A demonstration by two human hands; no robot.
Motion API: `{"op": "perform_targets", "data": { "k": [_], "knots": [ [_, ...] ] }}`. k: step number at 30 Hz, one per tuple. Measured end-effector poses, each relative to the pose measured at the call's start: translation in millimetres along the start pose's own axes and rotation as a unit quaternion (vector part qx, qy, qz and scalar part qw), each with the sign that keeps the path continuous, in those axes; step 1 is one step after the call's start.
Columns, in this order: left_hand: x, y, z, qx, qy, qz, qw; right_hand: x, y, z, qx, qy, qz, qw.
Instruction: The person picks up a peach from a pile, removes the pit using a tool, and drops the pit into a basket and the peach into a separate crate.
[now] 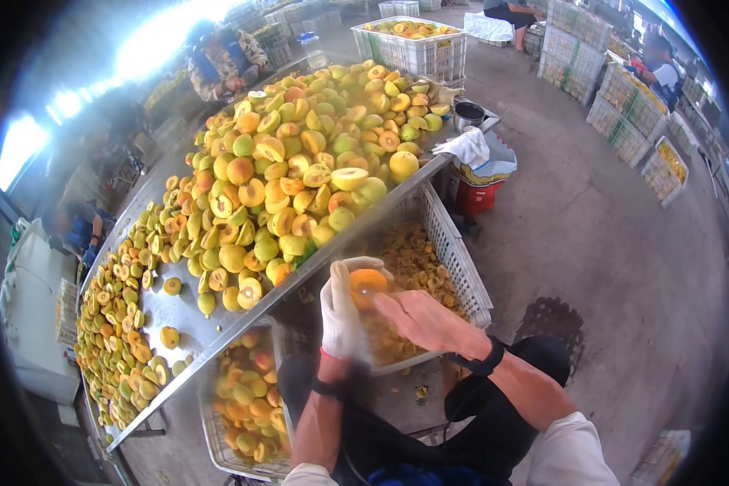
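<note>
My left hand (pixel 344 312), in a white knitted glove, is closed around an orange-yellow peach half (pixel 367 285). My bare right hand (pixel 421 318) is closed, its fingertips against the near side of that fruit. Whatever those fingers grip, if anything, is hidden. Just beyond both hands runs the edge of a metal table (pixel 178 304), heaped with halved peaches (pixel 275 174), some showing their pits. Beneath my hands stands a white plastic crate (pixel 459 257) of brownish scraps (pixel 417 263). Lower left, another crate (pixel 211 429) holds peach halves (pixel 247 389).
At the table's right corner are a dark metal cup (pixel 468 115), a white glove (pixel 466 148) and a red bag (pixel 478 194). A full peach crate (pixel 413 53) stands behind. Stacked crates (pixel 571 57) line the upper right. Other people sit around the table and farther off.
</note>
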State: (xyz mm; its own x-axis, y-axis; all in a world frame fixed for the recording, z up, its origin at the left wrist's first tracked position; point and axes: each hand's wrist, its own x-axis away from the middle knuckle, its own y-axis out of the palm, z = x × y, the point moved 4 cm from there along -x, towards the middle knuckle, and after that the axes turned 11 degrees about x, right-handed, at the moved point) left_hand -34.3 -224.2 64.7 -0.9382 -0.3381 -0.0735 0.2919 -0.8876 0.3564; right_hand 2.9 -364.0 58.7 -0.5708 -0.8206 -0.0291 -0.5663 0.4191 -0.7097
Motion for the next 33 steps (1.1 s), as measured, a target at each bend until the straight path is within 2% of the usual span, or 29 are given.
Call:
{"op": "perform_targets", "data": {
  "k": [2,4,7,8,10,11,13,14,16,19,21,24,28,31,33],
  "knots": [
    [0,0,1,-0.005,-0.006,-0.006,1.000,0,-1,-2,0.003,0.009,-0.014,1.000],
    [0,2,2,-0.011,-0.013,-0.011,1.000,1,-4,-4,-0.077,0.063,-0.042,0.994],
    [1,3,5,-0.037,-0.017,0.006,0.999,0,1,0,-0.068,0.025,-0.034,0.997],
    [1,1,6,-0.034,-0.039,-0.022,0.998,0,-1,-1,-0.068,0.025,-0.034,0.997],
    [0,0,7,-0.029,-0.059,-0.051,0.996,2,-1,2,-0.174,0.160,-0.145,0.961],
    [0,-1,6,-0.037,-0.073,-0.054,0.995,4,-1,0,-0.172,0.159,-0.145,0.961],
    [1,0,4,-0.042,-0.084,-0.056,0.994,8,0,-6,-0.330,0.154,-0.125,0.923],
    [1,2,4,-0.030,-0.072,-0.037,0.996,9,1,-4,-0.327,0.154,-0.126,0.924],
    [1,4,1,-0.018,-0.058,-0.016,0.998,9,7,0,-0.419,0.163,-0.141,0.882],
    [-1,-1,-5,0.036,-0.085,-0.007,0.996,12,3,-4,-0.416,0.199,-0.162,0.872],
    [0,-4,-8,0.069,-0.150,-0.029,0.986,13,2,-2,-0.411,0.210,-0.170,0.871],
    [-1,-6,-14,0.119,-0.166,-0.022,0.979,13,0,-2,-0.425,0.220,-0.189,0.857],
    [-1,-6,-14,0.084,-0.130,-0.028,0.988,13,2,-4,-0.447,0.226,-0.215,0.838],
    [-4,-7,-19,0.140,-0.103,-0.045,0.984,13,-1,-5,-0.482,0.226,-0.209,0.820],
    [-7,-8,-25,0.212,-0.180,-0.016,0.960,13,-4,-8,-0.472,0.223,-0.213,0.826]
  ]
}}
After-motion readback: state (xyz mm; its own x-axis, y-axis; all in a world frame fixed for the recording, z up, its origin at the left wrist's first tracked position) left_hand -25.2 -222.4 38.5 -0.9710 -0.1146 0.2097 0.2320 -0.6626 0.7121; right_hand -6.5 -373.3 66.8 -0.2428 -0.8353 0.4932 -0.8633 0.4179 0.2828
